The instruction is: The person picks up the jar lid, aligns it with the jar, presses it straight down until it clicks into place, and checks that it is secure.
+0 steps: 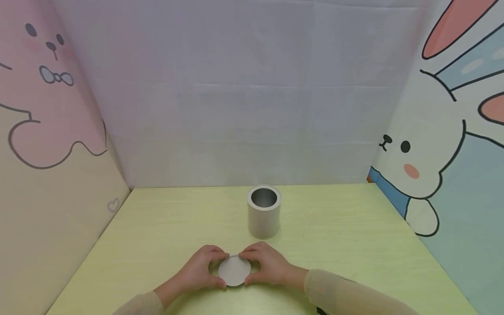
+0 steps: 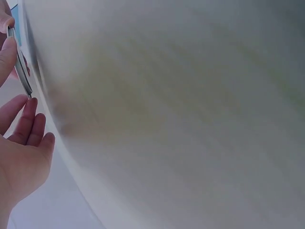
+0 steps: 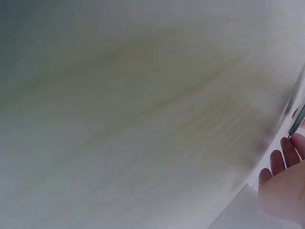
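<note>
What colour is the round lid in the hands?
Plain pale grey lid, clearest in the head view.

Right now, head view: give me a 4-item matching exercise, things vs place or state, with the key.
Things:
1. left hand
2. right hand
3. metal can
4. round lid

Place or state:
A. open-topped, upright, behind the hands
B. grips the lid's left edge
C. held between both hands near the table's front edge
D. grips the lid's right edge

Pairs: 1-B, 2-D, 3-A, 4-C

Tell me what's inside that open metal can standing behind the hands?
The can shows only a dark, shiny inner wall near its rim; nothing sticks out. Its bottom is hidden by the near wall, so whether it holds anything cannot be told. The round lid is off.
</note>
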Demonstrator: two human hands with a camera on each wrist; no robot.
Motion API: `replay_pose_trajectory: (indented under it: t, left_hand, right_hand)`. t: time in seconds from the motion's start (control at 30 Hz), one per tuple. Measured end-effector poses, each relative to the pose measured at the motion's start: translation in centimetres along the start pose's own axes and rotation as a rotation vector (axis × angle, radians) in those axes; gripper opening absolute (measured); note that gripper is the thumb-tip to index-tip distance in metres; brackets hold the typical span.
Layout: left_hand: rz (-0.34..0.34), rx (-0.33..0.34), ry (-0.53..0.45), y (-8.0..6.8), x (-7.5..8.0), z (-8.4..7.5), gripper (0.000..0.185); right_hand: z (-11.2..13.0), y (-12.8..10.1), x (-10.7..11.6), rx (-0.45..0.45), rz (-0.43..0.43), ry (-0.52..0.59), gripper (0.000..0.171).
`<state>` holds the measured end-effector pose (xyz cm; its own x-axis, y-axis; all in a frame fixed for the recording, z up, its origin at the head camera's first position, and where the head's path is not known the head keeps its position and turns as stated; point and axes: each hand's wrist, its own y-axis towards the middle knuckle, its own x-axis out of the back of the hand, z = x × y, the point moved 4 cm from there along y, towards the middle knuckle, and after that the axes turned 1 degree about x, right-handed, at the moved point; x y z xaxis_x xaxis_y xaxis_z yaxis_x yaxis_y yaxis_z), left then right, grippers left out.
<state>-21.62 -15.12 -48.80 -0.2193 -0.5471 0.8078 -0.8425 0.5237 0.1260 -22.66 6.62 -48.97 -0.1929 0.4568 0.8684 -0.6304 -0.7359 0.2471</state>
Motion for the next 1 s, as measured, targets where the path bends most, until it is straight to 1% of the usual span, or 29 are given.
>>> replay_pose_trajectory:
  t: [0.1,0.3,0.43,0.6,0.77,0.9,1.0]
  left_hand:
    - [-0.021,-0.004,-0.02,0.0,0.2,-0.2,0.073]
    - [-0.065,-0.019,-0.095,0.2,0.6,-0.6,0.07]
    - [-0.102,-0.035,-0.136,0.1,1.1,-1.1,0.067]
    - [-0.156,-0.073,-0.172,0.2,2.2,-2.0,0.066]
    - [-0.217,-0.127,-0.212,0.3,3.2,-2.8,0.066]
    - [-0.266,-0.18,-0.212,0.3,3.6,-3.3,0.065]
    - [-0.287,-0.209,-0.209,0.4,3.7,-3.5,0.064]
  right_hand:
    - [0.1,-0.1,0.4,0.015,-0.032,0.007,0.064]
    - [0.3,-0.2,1.3,0.047,-0.098,-0.028,0.064]
    - [0.5,-0.3,2.2,0.048,-0.146,0.0,0.063]
    - [0.9,-0.2,3.4,0.063,-0.204,0.008,0.065]
    - [1.5,-0.1,4.8,0.088,-0.275,-0.003,0.067]
    - [1.9,-0.1,5.8,0.129,-0.325,0.002,0.069]
    - [1.9,-0.1,6.2,0.157,-0.349,0.015,0.069]
